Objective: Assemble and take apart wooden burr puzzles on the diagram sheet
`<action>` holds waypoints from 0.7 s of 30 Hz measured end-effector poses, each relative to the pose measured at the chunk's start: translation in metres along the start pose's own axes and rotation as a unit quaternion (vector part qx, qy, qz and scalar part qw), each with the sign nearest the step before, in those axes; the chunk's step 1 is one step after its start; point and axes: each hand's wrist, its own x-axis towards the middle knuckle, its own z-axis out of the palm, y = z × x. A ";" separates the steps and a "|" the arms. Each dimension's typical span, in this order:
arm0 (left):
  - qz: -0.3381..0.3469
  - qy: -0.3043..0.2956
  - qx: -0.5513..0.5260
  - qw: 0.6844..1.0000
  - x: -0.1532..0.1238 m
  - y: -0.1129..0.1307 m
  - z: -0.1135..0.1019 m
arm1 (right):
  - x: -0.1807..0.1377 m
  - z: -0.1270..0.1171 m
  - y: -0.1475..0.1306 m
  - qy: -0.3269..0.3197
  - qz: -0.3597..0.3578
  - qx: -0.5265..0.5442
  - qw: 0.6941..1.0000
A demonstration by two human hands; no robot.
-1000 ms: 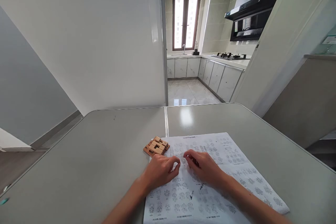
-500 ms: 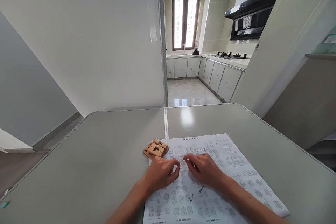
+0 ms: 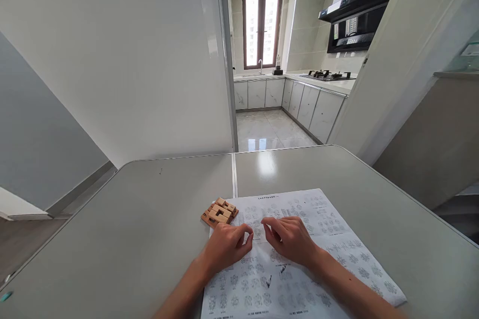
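A printed sheet of paper with rows of small line drawings and two black tick-like marks lies flat in front of me. My left hand rests over its left part, thumb tip and forefinger bent together into a loop with nothing showing between them. Just beyond that hand, a wooden block puzzle of light pieces on a brown base sits by the sheet's upper left edge. My right hand lies over the middle of the paper, fingers curled in, and no object shows in it. A small gap separates the two hands.
The grey table has a pale seam running away from me. At its far left edge lies a small teal item. Past the table are a white wall and a kitchen doorway with counters.
The view has shifted slightly, so the table and paper sit a little further left. The left thumb and forefinger have drawn closer together; the right hand stays nearly still.
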 end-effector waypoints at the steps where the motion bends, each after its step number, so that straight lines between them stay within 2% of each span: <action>1: 0.000 0.001 0.002 1.000 0.001 0.000 0.000 | 0.000 0.000 0.000 -0.001 0.002 0.001 1.000; 21: 0.009 -0.002 0.015 1.000 0.002 0.000 -0.002 | -0.004 0.006 0.001 -0.028 0.013 0.010 0.999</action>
